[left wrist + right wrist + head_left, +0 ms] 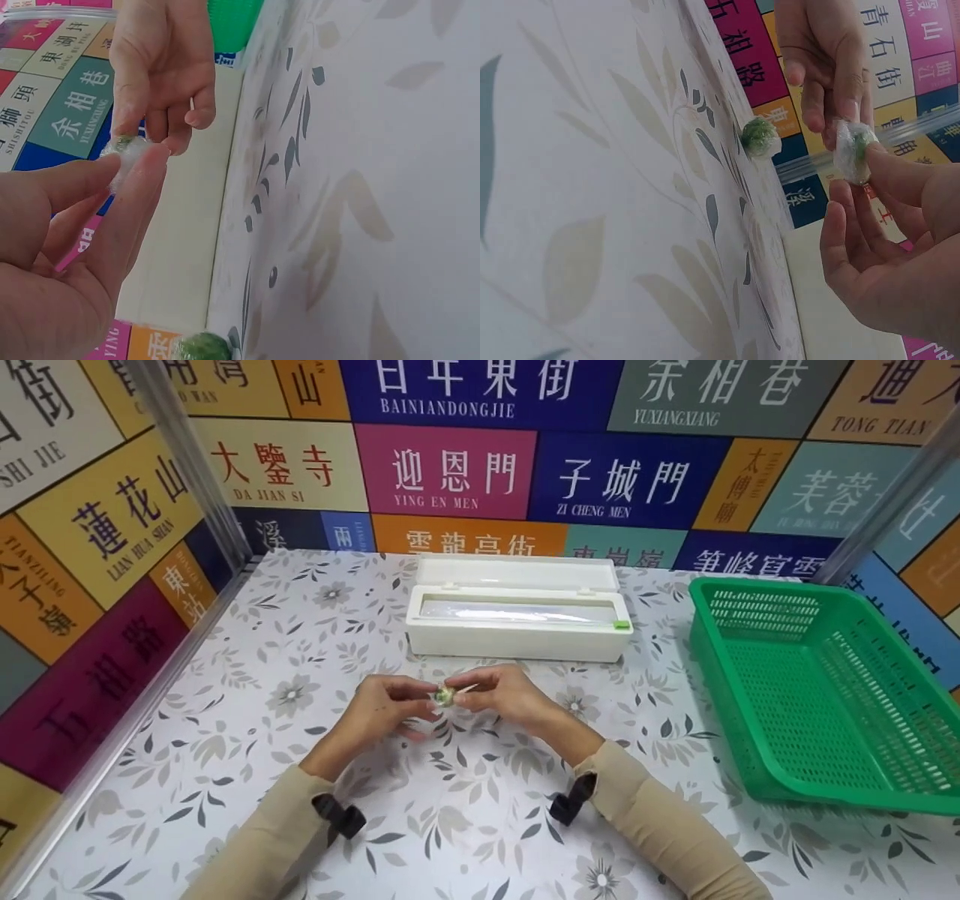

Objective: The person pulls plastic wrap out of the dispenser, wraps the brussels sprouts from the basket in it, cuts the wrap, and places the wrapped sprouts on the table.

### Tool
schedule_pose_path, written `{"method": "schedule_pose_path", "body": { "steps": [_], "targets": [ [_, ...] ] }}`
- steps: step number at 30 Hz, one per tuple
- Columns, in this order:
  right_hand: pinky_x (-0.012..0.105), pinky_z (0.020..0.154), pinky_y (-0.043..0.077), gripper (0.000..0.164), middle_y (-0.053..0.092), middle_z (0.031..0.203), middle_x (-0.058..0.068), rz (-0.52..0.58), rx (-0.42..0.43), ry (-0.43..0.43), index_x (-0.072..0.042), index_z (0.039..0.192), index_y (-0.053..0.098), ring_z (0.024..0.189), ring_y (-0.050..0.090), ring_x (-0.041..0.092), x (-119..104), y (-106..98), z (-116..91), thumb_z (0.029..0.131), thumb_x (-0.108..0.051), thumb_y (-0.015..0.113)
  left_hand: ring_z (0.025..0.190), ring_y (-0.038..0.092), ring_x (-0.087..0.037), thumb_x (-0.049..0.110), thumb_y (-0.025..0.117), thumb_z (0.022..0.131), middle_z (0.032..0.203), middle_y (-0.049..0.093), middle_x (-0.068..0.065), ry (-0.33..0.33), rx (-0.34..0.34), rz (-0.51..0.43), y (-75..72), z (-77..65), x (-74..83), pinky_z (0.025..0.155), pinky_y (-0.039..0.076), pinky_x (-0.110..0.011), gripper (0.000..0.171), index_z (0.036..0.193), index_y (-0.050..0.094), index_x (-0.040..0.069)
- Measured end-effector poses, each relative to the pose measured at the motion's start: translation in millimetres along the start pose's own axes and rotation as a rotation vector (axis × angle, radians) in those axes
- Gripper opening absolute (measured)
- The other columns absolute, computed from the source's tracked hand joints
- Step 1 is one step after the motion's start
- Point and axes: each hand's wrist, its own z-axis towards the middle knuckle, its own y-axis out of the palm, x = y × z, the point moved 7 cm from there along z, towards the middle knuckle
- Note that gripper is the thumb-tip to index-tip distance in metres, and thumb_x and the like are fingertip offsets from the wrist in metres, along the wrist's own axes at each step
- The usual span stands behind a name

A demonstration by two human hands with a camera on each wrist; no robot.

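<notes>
Between my two hands is a small bundle in clear plastic wrap point(853, 150), white with green showing through. My left hand point(386, 705) pinches it from the left, thumb and fingertips at the crinkled film. From the other side my right hand point(510, 697) pinches the same bundle with its thumb and index finger. Both hands are above the patterned tablecloth, in front of the white box. A second round green piece in clear wrap point(760, 137) lies on the table in the right wrist view; the left wrist view catches part of that green piece point(202, 346) at its bottom edge.
A white plastic wrap dispenser point(517, 645) stands behind the hands, its lid point(517, 573) raised and a green slider point(621, 625) at its front right. To the right is a green perforated basket point(765, 735). Panels with printed signs point(450, 472) enclose the table's back and sides.
</notes>
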Motion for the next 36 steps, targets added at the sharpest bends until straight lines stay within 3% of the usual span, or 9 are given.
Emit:
{"method": "schedule_pose_path", "body": {
  "steps": [7, 16, 28, 36],
  "targets": [
    [0.022, 0.078, 0.06, 0.03, 0.075, 0.11, 0.011, -0.015, -0.003, 0.043, -0.006, 0.116, 0.074, 0.084, 0.07, 0.009, 4.2, 8.4, 6.9, 0.086, -0.009, 0.077, 0.067, 0.075, -0.026, 0.006, 0.075, 0.088, 0.094, 0.076, -0.023, 0.007, 0.062, 0.157, -5.8, -6.5, -6.0, 0.051, 0.062, -0.033, 0.024, 0.111, 0.075, 0.005],
    [0.021, 0.069, 0.058, 0.026, 0.075, 0.103, 0.003, -0.003, 0.014, 0.189, -0.011, 0.109, 0.077, 0.078, 0.067, 0.01, 18.7, 23.1, 17.4, 0.083, -0.011, 0.081, 0.063, 0.074, -0.025, 0.001, 0.076, 0.084, 0.086, 0.077, -0.018, -0.028, 0.08, 0.216, -12.8, -4.5, -20.2, 0.055, 0.063, -0.035, 0.027, 0.111, 0.075, 0.004],
    [0.022, 0.069, 0.059, 0.022, 0.076, 0.107, 0.005, -0.119, 0.005, 0.153, -0.011, 0.104, 0.079, 0.074, 0.068, 0.011, 10.3, 40.6, 32.5, 0.082, -0.011, 0.08, 0.054, 0.071, -0.02, 0.002, 0.078, 0.083, 0.084, 0.077, -0.019, -0.03, 0.13, 0.263, -32.2, -6.5, -23.1, 0.05, 0.061, -0.032, 0.023, 0.105, 0.076, 0.002],
    [0.017, 0.058, 0.051, 0.023, 0.078, 0.102, 0.003, -0.149, -0.022, 0.162, -0.01, 0.104, 0.079, 0.063, 0.06, 0.007, 13.5, 47.2, 35.5, 0.081, -0.009, 0.08, 0.054, 0.07, -0.018, 0.001, 0.078, 0.083, 0.084, 0.077, -0.016, -0.058, 0.118, 0.264, -34.1, -8.0, -27.8, 0.052, 0.061, -0.029, 0.023, 0.105, 0.076, 0.0]
  ]
}}
